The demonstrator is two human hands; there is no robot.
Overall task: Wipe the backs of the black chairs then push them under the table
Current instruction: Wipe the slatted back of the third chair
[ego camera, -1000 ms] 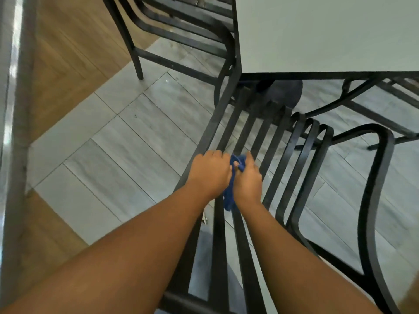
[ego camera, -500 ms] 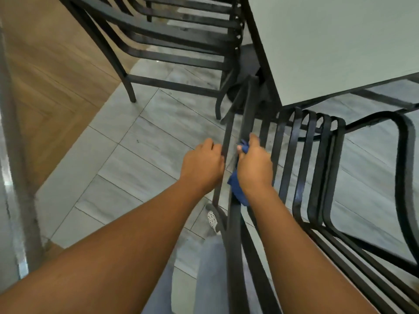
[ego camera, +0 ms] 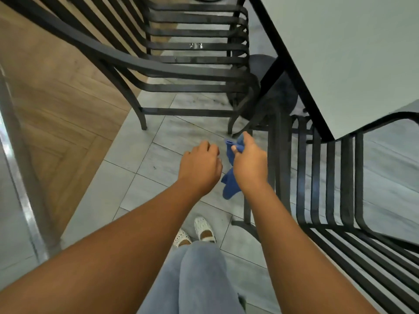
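Far chair (ego camera: 186, 53) upper left, seat tucked part way under table (ego camera: 353, 53). Left hand (ego camera: 200, 166) in air over the tiles, fingers loosely curled, holding nothing. Right hand (ego camera: 249, 165) just beside it, gripping blue cloth (ego camera: 230, 185), which hangs below the fist. Near chair (ego camera: 328, 182) at right, slatted back just right of that hand, front under the table corner.

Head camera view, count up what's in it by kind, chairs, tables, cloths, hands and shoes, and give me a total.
Black chairs: 2, far chair, near chair
Table: 1
Blue cloth: 1
Hands: 2, left hand, right hand
White shoes: 2, and
Total: 8
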